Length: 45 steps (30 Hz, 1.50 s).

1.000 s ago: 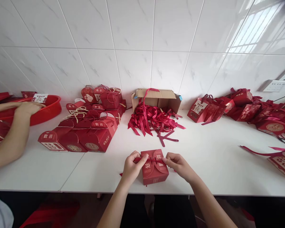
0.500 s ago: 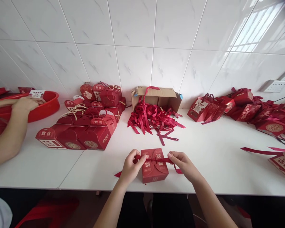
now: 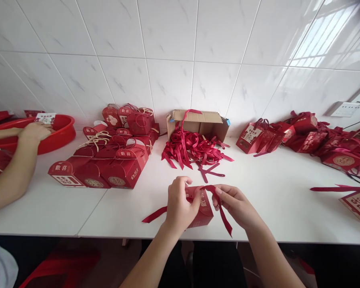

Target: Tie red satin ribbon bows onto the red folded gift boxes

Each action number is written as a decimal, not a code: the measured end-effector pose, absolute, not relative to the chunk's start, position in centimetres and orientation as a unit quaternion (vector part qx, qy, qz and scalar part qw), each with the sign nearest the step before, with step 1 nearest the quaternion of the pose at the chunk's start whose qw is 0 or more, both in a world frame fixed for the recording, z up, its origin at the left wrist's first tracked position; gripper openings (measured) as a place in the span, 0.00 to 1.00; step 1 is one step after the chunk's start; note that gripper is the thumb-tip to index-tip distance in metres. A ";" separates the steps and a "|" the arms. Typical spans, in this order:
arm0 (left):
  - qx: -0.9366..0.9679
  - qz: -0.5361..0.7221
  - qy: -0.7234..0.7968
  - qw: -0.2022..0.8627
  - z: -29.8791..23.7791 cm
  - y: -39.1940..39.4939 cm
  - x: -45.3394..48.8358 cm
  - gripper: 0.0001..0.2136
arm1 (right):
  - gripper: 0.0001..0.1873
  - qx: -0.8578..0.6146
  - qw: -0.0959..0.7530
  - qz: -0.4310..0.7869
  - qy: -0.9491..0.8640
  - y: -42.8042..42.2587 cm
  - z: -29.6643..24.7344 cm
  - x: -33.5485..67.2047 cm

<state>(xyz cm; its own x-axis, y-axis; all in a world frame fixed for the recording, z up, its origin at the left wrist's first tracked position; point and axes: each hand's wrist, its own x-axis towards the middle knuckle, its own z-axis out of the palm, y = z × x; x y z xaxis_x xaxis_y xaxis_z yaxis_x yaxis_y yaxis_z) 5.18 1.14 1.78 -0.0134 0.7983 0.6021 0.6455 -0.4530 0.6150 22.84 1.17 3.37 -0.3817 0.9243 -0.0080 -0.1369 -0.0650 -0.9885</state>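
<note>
Over the box [image 3: 207, 211], my left hand [image 3: 180, 205] has moved in | fingers: can't tell | right hand [image 3: 237, 206] pinches ribbon [image 3: 225, 219] | tying looks unfinished

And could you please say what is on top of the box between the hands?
Red ribbon and printed lettering show; the left hand covers much of the box on the left, hiding what lies beneath.

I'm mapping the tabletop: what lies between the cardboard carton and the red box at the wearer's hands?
In the head view, between the carton and the red box lie a heap of red ribbons, then crossed strips, then white tabletop.
</note>
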 end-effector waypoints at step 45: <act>0.758 0.528 0.378 0.061 1.7 2.1 3.5 0.08 | 0.10 -0.450 0.467 0.377 -0.661 1.6 0.2 19.3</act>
